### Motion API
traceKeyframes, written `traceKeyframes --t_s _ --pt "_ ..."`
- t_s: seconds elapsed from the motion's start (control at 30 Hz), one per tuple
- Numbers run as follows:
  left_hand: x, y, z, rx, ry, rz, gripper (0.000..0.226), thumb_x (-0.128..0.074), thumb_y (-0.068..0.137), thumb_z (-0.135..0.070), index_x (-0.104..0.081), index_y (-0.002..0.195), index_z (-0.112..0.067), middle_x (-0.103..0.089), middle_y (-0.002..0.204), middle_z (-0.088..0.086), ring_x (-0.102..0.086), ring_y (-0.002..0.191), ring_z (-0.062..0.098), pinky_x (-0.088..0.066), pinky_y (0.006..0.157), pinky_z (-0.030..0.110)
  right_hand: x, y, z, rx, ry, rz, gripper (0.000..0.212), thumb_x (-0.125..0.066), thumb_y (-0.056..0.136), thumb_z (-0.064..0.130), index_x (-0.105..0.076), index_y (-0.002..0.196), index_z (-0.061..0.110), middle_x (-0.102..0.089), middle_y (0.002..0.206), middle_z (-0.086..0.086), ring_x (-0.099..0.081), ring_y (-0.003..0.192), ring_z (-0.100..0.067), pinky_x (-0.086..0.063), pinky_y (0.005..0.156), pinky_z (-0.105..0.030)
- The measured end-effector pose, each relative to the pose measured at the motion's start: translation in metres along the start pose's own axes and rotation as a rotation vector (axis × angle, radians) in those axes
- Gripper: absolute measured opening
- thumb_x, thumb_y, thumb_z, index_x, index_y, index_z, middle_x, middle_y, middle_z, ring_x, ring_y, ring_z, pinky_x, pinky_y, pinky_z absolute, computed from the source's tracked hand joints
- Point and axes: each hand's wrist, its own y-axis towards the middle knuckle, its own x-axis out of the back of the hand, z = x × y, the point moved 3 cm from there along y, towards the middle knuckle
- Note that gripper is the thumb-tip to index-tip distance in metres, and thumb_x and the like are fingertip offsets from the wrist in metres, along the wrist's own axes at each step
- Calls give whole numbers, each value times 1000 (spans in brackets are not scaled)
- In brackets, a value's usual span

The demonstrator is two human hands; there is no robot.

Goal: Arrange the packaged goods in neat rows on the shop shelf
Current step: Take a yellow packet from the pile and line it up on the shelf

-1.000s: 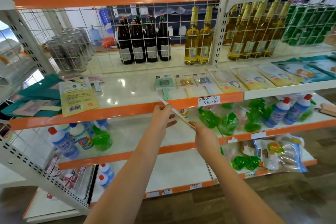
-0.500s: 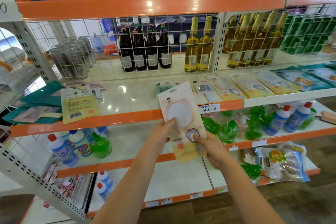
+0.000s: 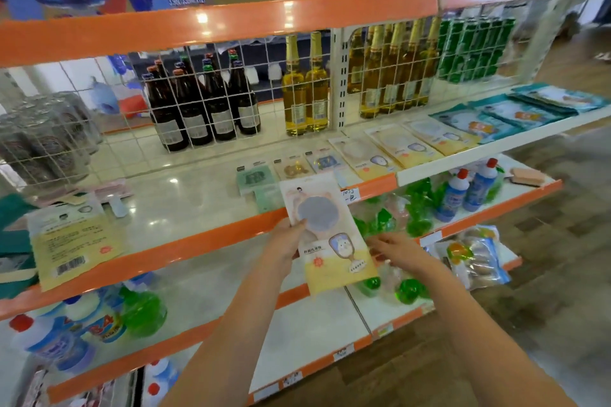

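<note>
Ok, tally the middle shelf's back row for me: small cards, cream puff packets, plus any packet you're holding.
small cards: 3
cream puff packets, lying flat: 3
held packet, in the left hand: 1
Total: 7

Two bare forearms come up from the lower edge of the view, with no sleeve on either as far as the picture reaches. The left hand (image 3: 287,249) and right hand (image 3: 398,249) carry no glove, ring, watch or band.
</note>
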Motion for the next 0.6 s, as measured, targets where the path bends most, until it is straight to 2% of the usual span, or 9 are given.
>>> traceKeyframes --t_s 0.07,0.13,0.2,0.3,0.37,0.43,0.53,0.6 --pt "-12 9 -9 -17 22 31 28 -57 94 -22 -60 120 -11 -66 113 10 -63 102 27 -50 91 41 19 1 -3 -18 -141 -94 29 -46 99 28 -63 111 8 -66 109 -9 -59 93 -21 -44 77 -28" --pt "-26 17 -20 -31 45 72 31 -58 93 -25 -60 121 -11 -65 118 12 -61 109 30 -47 98 46 36 -1 -4 -46 -240 -175 31 -44 99 27 -62 114 7 -64 111 -10 -56 96 -22 -40 79 -27" --pt "-41 25 -32 -34 69 119 32 -57 94 -26 -59 121 -9 -65 116 14 -61 107 30 -49 94 43 51 -3 -7 -76 -293 -248 30 -43 100 26 -60 116 8 -63 113 -11 -55 95 -21 -40 80 -28" --pt "-65 34 -46 -47 81 215 22 -53 96 -22 -60 113 -9 -65 104 12 -62 87 25 -50 70 31 69 -8 -15 -141 -384 -345 30 -42 100 26 -60 117 9 -63 116 -12 -57 105 -25 -43 88 -32" --pt "-81 39 -50 -52 98 266 13 -53 97 -21 -60 106 -14 -65 96 9 -61 76 20 -47 63 28 76 -12 -25 -182 -428 -398 29 -43 98 24 -60 118 11 -63 117 -11 -57 107 -27 -45 89 -33" --pt "-97 43 -50 -47 117 309 10 -53 96 -20 -60 103 -16 -65 97 9 -62 79 22 -49 69 31 81 -19 -33 -209 -471 -442 30 -43 97 26 -58 122 17 -63 120 -8 -58 107 -26 -48 88 -34" --pt "-121 46 -44 -56 138 375 19 -55 95 -19 -60 112 -11 -66 107 11 -63 93 27 -51 84 38 87 -31 -41 -240 -580 -493 34 -41 98 30 -54 128 20 -59 126 -7 -55 112 -27 -46 86 -34" --pt "-134 45 -38 -51 141 417 21 -54 96 -16 -59 115 -10 -66 103 10 -63 88 25 -52 82 38 91 -36 -45 -239 -672 -514 35 -39 99 28 -51 131 19 -55 130 -8 -52 116 -27 -45 85 -33"
